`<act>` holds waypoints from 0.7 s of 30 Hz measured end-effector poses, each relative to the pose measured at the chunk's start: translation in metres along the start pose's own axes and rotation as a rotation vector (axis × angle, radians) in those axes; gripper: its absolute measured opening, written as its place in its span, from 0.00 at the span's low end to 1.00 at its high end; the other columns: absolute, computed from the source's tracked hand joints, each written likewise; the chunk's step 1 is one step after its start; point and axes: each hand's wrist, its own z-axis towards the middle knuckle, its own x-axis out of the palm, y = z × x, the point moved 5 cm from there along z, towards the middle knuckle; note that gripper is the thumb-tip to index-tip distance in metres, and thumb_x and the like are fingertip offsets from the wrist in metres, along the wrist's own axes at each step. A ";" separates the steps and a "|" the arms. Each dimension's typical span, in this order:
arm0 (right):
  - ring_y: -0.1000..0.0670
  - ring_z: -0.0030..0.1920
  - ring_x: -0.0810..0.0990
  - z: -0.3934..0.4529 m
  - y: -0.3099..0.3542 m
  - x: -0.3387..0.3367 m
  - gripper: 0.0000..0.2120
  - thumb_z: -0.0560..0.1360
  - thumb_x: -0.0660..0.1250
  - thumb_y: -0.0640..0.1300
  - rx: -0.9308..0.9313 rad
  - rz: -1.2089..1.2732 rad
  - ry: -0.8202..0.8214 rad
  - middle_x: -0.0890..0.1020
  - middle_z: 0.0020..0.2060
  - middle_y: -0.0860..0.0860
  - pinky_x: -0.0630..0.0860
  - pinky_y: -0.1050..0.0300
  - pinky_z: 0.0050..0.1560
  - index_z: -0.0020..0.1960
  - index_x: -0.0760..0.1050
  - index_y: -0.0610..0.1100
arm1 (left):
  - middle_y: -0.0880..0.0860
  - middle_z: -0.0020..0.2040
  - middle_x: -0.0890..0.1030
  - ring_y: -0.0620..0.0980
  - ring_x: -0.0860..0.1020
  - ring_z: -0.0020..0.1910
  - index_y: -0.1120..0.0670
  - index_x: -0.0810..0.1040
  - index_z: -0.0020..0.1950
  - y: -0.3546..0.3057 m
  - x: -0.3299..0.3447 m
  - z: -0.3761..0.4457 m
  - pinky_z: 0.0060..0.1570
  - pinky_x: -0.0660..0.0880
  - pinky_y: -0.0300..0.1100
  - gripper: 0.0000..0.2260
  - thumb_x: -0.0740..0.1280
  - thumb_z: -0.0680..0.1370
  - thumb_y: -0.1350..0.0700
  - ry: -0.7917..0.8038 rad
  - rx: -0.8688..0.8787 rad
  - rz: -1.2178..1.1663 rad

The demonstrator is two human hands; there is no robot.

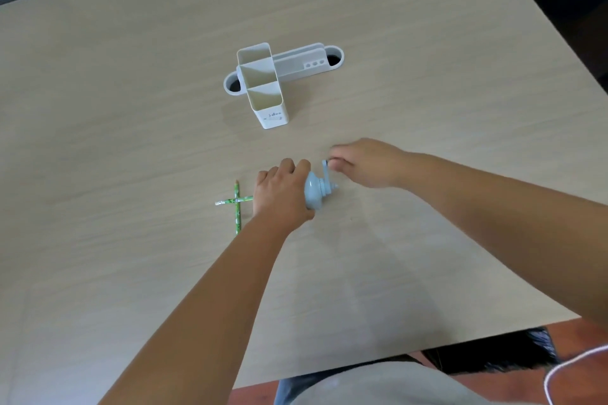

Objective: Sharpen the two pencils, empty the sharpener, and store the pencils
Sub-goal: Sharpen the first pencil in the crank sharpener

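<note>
bare counter wide open left and near, white organizer blocking the far middle (upright), crossed pencils just left of the hands

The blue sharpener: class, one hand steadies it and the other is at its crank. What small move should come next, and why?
Probably turn the crank. The left hand grips the blue sharpener, a green pencil seems to lead sideways into it behind that hand, and the right hand pinches the crank handle. A second pencil lies crossed over the first on the table, waiting.
</note>
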 end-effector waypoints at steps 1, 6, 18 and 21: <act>0.46 0.39 0.72 0.010 -0.008 0.003 0.13 0.81 0.53 0.51 0.044 -0.052 -0.004 0.73 0.35 0.50 0.65 0.55 0.37 0.47 0.71 0.46 | 0.50 0.51 0.72 0.53 0.75 0.49 0.49 0.67 0.58 0.000 0.000 0.000 0.53 0.65 0.46 0.30 0.76 0.61 0.46 -0.004 -0.002 -0.001; 0.42 0.46 0.76 0.017 -0.021 0.045 0.13 0.81 0.50 0.51 0.130 -0.196 0.089 0.73 0.38 0.48 0.66 0.54 0.40 0.58 0.70 0.49 | 0.50 0.51 0.72 0.53 0.75 0.48 0.50 0.67 0.58 0.001 0.001 -0.001 0.52 0.66 0.45 0.31 0.76 0.60 0.46 -0.035 -0.021 -0.022; 0.42 0.47 0.76 -0.021 -0.015 0.067 0.21 0.80 0.51 0.56 0.136 -0.200 0.084 0.77 0.45 0.47 0.69 0.53 0.42 0.71 0.57 0.51 | 0.47 0.60 0.72 0.52 0.74 0.60 0.43 0.54 0.71 -0.003 -0.011 -0.008 0.62 0.63 0.47 0.48 0.79 0.59 0.45 0.002 -0.020 0.009; 0.44 0.44 0.75 -0.036 -0.016 0.053 0.23 0.78 0.54 0.59 0.165 -0.140 0.051 0.72 0.38 0.51 0.70 0.52 0.41 0.69 0.57 0.52 | 0.46 0.68 0.67 0.52 0.64 0.71 0.40 0.42 0.74 0.003 -0.026 -0.016 0.70 0.54 0.54 0.60 0.80 0.55 0.40 -0.018 -0.015 0.017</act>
